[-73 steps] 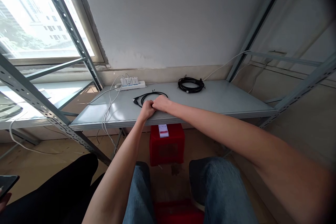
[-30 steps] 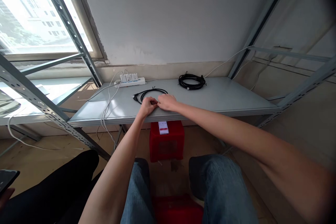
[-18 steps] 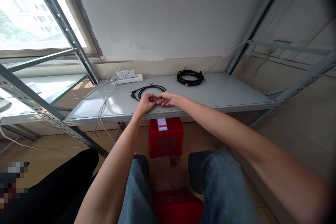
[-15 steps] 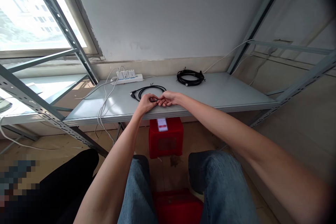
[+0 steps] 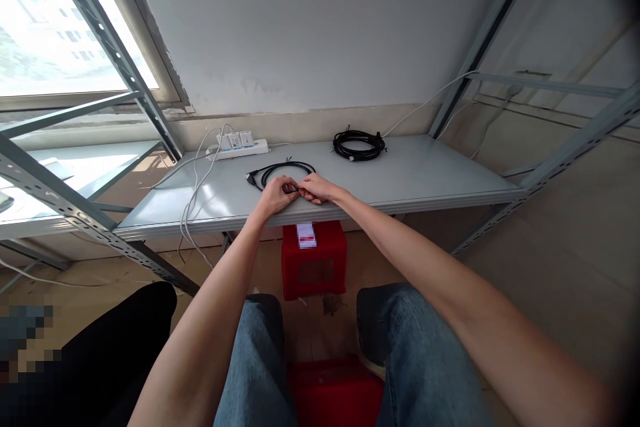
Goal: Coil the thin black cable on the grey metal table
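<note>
— Between the two hands, what's that?
— One strand of the black cable (image 5: 287, 168). The left hand (image 5: 274, 193) is curled shut on it, and the right hand (image 5: 315, 187) pinches the same strand just beside it, fingertips nearly touching.
— And the rest of it?
— The loop lies flat on the grey shelf (image 5: 430, 177), just beyond their knuckles, its long axis running left to right. The plug end sticks out past the left hand, so that hand is nearer.
— Anything else?
— A tied cable bundle (image 5: 359, 145), farther off beyond the right hand.
</note>
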{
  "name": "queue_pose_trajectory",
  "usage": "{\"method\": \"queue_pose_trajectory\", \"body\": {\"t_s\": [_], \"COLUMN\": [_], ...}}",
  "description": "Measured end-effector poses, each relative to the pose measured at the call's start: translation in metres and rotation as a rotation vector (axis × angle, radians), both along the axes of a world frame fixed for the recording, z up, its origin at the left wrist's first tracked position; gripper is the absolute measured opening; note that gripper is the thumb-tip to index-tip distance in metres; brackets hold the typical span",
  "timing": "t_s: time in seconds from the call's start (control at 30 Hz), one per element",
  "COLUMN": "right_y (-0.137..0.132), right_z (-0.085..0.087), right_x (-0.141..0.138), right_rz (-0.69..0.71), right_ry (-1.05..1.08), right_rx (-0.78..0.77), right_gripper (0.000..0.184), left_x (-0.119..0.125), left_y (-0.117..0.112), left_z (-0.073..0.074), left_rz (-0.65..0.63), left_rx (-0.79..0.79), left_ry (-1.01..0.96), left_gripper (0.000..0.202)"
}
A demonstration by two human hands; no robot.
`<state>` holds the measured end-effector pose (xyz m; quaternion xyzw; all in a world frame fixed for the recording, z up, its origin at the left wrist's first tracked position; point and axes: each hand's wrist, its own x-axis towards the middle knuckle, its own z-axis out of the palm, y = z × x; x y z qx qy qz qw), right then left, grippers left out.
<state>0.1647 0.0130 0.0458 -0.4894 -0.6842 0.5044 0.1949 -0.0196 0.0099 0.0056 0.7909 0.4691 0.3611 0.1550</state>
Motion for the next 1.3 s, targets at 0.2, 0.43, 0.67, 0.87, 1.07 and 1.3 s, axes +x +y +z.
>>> {"method": "queue_pose_trajectory", "body": {"t_s": [0.2,0.43,0.67,0.87,1.07,1.3], "right_y": [-0.008,-0.008,-0.014,-0.018,-0.019,-0.005], "right_z": [-0.016,-0.021,-0.020,-0.021,-0.018,-0.026], "right_x": [-0.003,0.001,-0.002,-0.003,-0.005,0.002], "right_rz": [-0.074,-0.058,-0.021,-0.006,-0.020,-0.227], "right_ry": [-0.092,-0.061,-0.353,-0.457,-0.454,-0.017], "right_rx": [0.490,0.460,0.724,0.741,0.706,0.449], "right_gripper": [0.031,0.027,0.026,0.032,0.033,0.025], "left_x": [0.007,0.012,0.014,0.011,0.010,0.013], "left_y": [-0.004,-0.008,-0.014,-0.014,-0.016,-0.019], "left_z": [0.002,0.002,0.003,0.000,-0.004,0.000], "left_rz": [0.010,0.042,0.077,0.061,0.085,0.073], "left_rx": [0.063,0.081,0.140,0.146,0.141,0.133], "left_ry": [0.082,0.093,0.198,0.200,0.174,0.124], "left_gripper": [0.006,0.013,0.015,0.019,0.020,0.021]}}
